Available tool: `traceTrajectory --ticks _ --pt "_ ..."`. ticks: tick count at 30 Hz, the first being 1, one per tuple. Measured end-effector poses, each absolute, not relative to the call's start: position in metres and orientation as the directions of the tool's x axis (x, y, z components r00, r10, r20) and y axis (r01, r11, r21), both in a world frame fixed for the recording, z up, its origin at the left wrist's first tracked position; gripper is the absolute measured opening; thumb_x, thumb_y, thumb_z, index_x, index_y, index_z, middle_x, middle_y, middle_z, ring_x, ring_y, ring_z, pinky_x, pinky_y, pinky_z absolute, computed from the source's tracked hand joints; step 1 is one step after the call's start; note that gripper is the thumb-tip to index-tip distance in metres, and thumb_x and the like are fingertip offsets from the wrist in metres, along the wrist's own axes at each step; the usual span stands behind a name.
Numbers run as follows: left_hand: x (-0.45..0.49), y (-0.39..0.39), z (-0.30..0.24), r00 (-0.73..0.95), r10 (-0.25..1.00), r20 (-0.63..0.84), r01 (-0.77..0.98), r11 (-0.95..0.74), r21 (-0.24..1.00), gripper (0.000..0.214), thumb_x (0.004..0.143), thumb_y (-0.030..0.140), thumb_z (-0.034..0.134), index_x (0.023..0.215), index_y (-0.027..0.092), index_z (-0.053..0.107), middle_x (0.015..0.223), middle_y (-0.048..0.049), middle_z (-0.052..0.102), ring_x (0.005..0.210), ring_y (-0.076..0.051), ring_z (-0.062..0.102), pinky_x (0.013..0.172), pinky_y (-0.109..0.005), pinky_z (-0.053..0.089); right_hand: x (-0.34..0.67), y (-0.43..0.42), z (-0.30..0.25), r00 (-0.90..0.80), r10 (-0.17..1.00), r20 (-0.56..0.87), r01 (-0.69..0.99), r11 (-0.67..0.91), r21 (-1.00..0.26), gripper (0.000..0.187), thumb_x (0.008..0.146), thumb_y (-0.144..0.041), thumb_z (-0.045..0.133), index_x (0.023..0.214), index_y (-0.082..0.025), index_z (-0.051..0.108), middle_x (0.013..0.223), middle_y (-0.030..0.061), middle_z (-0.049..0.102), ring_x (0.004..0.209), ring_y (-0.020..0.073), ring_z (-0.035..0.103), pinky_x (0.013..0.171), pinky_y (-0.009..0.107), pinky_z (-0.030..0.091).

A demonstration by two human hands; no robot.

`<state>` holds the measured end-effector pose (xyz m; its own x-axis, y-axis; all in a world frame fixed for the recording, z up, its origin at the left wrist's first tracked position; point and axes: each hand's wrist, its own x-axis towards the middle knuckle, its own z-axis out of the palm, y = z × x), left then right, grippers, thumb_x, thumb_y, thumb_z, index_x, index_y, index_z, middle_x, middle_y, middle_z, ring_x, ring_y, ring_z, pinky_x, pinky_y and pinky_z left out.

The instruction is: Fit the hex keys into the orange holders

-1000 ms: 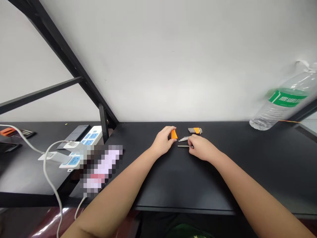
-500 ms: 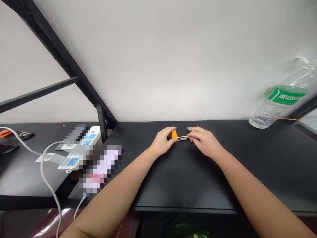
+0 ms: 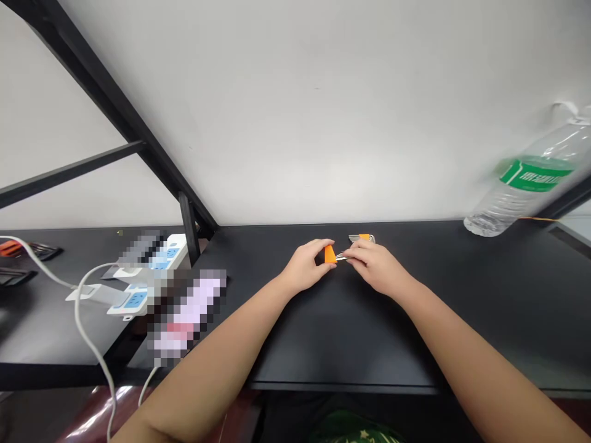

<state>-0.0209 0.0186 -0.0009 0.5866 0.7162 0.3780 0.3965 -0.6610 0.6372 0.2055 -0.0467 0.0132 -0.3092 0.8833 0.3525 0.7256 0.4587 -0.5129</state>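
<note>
Your spot, seemingly an office or workshop, black desk [image 3: 369,351] before you, pale wall [image 3: 323,123] behind it, metal frame [image 3: 120,117] and power strip [image 3: 135,300] at your left, hex-key set [image 3: 364,237] on the desk

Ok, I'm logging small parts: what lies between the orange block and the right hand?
Slim metal rods show between the orange block and the right hand in the head view; whether any enter the block is too small to tell.

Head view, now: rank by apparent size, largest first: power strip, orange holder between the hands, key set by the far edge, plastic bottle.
1. Plastic bottle
2. Power strip
3. Orange holder and key set: both partly hidden, too close to rank.
</note>
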Motion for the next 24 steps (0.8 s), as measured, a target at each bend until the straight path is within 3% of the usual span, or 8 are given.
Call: traceTrajectory --ticks 4,7,12,18,24 --pt "-0.018 0.014 0.002 0.631 0.680 0.372 0.440 -0.709 0.551 0.045 0.084 0.019 0.069 0.128 0.022 0.059 0.119 -0.0064 0.070 0.105 -0.023 0.069 0.095 -0.037 0.056 0.188 -0.046 0.009 -0.232 0.968 0.095 0.534 0.209 -0.820 0.028 0.095 -0.028 0.057 0.122 -0.023 0.064 0.091 0.0024 0.069 0.065 0.0145 0.064 0.061 0.029 0.054" --pt "-0.017 0.013 0.003 0.623 0.698 0.354 0.498 -0.703 0.508 0.045 0.084 0.017 0.065 0.129 0.021 0.056 0.119 -0.0078 0.068 0.101 -0.023 0.068 0.090 -0.038 0.057 0.188 -0.044 0.008 -0.180 0.983 0.026 0.478 0.111 -0.871 0.031 0.095 -0.036 0.058 0.123 -0.023 0.061 0.094 0.0021 0.069 0.058 0.0122 0.062 0.055 0.027 0.051" --pt "-0.020 0.013 0.001 0.564 0.749 0.348 0.511 -0.648 0.565 0.045 0.084 0.019 0.067 0.128 0.022 0.056 0.110 -0.0049 0.069 0.087 -0.018 0.068 0.082 -0.033 0.058 0.199 -0.044 0.011 -0.192 0.960 0.202 0.620 0.279 -0.734 0.017 0.094 -0.036 0.062 0.094 -0.021 0.070 0.081 0.0011 0.069 0.065 0.0151 0.059 0.066 0.031 0.050" --pt "-0.020 0.011 0.002 0.615 0.715 0.334 0.472 -0.673 0.570 0.049 0.083 0.021 0.068 0.131 0.023 0.057 0.111 -0.0039 0.071 0.090 -0.019 0.070 0.087 -0.033 0.058 0.191 -0.046 0.010 -0.316 0.906 0.284 0.622 0.423 -0.659 0.022 0.101 -0.027 0.052 0.100 -0.023 0.074 0.090 0.0036 0.072 0.076 0.0168 0.065 0.075 0.031 0.051" --pt "-0.023 0.015 0.000 0.588 0.724 0.361 0.502 -0.677 0.539 0.062 0.081 0.013 0.064 0.141 0.024 0.052 0.115 -0.0056 0.069 0.094 -0.020 0.069 0.088 -0.036 0.058 0.210 -0.037 0.001 -0.289 0.931 0.223 0.866 0.353 -0.353 0.021 0.098 -0.021 0.055 0.103 -0.022 0.075 0.100 0.0078 0.067 0.087 0.0204 0.064 0.078 0.034 0.051"
